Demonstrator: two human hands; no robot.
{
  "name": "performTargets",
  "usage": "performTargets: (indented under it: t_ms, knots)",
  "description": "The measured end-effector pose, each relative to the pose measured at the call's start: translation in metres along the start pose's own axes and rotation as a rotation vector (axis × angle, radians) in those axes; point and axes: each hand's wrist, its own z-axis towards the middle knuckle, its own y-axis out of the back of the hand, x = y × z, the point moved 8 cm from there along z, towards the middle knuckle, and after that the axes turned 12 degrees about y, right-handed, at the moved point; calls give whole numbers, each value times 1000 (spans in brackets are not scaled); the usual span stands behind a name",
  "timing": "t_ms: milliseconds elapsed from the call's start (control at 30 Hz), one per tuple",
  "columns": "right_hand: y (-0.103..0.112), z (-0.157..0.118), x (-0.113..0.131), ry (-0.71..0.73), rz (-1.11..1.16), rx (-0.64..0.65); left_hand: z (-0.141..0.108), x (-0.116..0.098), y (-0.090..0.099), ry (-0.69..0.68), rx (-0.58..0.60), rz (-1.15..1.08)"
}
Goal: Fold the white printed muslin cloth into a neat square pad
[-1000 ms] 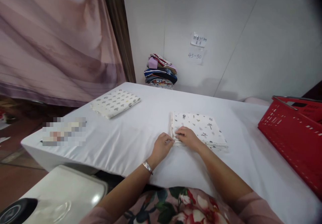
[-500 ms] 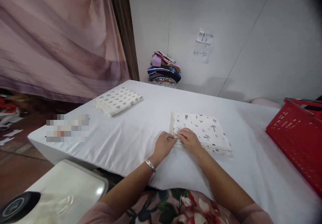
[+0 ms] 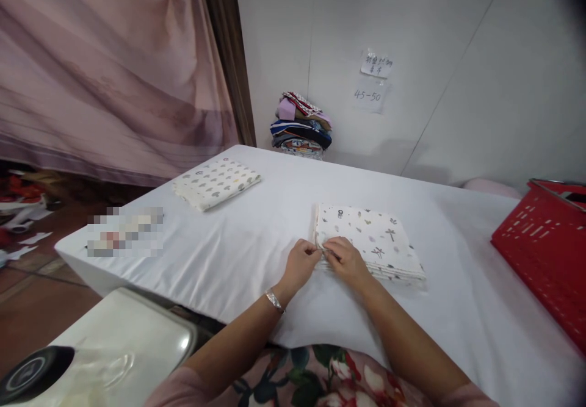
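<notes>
A folded white cloth with small grey prints (image 3: 366, 230) lies in several layers on the white-covered table (image 3: 274, 212). My left hand (image 3: 302, 265), with a silver bracelet at the wrist, pinches the near left corner of this cloth between thumb and fingers. Right beside it, my right hand (image 3: 344, 259) pinches the same corner, its fingers curled over the cloth's edge. The fingertips of both hands almost touch. A second folded cloth with grey heart-like prints (image 3: 217, 184) lies apart at the table's far left.
On the right stands a red plastic basket (image 3: 544, 248). A pile of folded fabrics (image 3: 301, 126) is by the wall behind the table. A blurred-out item (image 3: 126, 233) lies at the left edge. A white lidded object (image 3: 119, 340) is at the lower left.
Both hands stay at the cloth's corner, with the right fingers shifted slightly. The view has turned a little; the cloths have not visibly moved on the table.
</notes>
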Motion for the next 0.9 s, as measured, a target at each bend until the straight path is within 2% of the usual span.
performTargets:
  t_ms: [200,300,433,567,700,900]
  knots:
    - [-2,0,-3,-11,-15,7,-1,-1,-1,-51,50,-52]
    - [3,1,-2,-1,-22,-46,-1,-1,-1,-50,66,-58]
    - [15,2,2,1,-50,-124,-2,3,2,56,53,-96]
    - [11,3,9,64,-57,-56,-4,4,3,171,65,-169]
    - [4,1,7,72,-35,-6,-5,0,4,184,51,-190]
    - [5,-2,1,48,-32,-56,-3,-2,0,185,97,-235]
